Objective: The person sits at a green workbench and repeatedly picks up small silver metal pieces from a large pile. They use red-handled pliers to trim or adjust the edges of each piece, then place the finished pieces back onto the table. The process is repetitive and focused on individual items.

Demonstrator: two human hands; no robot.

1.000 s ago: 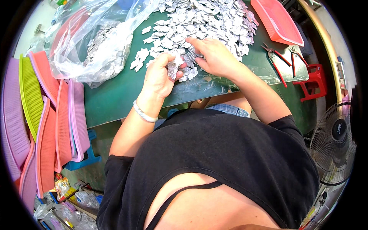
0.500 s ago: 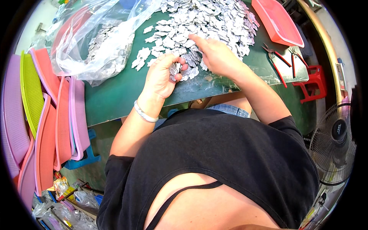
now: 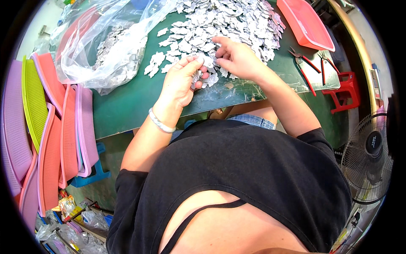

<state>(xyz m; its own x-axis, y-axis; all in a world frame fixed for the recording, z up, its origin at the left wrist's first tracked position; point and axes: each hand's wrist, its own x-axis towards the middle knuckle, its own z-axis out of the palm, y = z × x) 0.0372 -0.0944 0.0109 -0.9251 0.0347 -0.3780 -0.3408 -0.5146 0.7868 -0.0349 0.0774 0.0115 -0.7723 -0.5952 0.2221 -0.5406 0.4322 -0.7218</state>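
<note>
Left hand (image 3: 181, 79): curled, thumb and fingers pinching silver pieces (image 3: 196, 78), upper centre of frame. Right hand (image 3: 240, 59): index extended, others loosely bent, over the pile (image 3: 241, 29) on the desk (image 3: 122, 112). Pieces judged light, stiff, possibly slippery; grip by edges. Fan hub (image 3: 374, 142), right of frame: pale marking, illegible.

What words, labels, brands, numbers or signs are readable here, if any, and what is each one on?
None can be read with confidence.
Black fan hub: small pale markings, too small and blurred to read.
Bright packaging at lower left: any print is too blurred to read.
Pile of silver-grey pieces: no readable lettering.
</note>
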